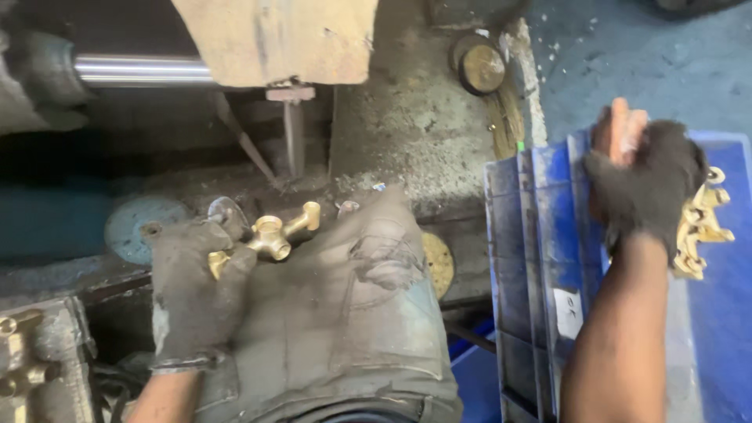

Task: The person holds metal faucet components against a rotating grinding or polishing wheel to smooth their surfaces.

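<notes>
Gloved, the left hand closes on a brass fitting held over the grey-trousered knee. Off to the side, the right hand, also gloved, clasps a bunch of brass parts over the blue plastic crate; its contents cannot be made out. More brass pieces rest at lower left.

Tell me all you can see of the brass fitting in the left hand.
The brass fitting is a shiny yellow-gold cast piece with a round open collar at its middle and short branches; one arm points up to the right. The gloved left hand grips its lower left end, hiding that part. It is held above the person's grey-clad knee, in front of the machine bed.
</notes>
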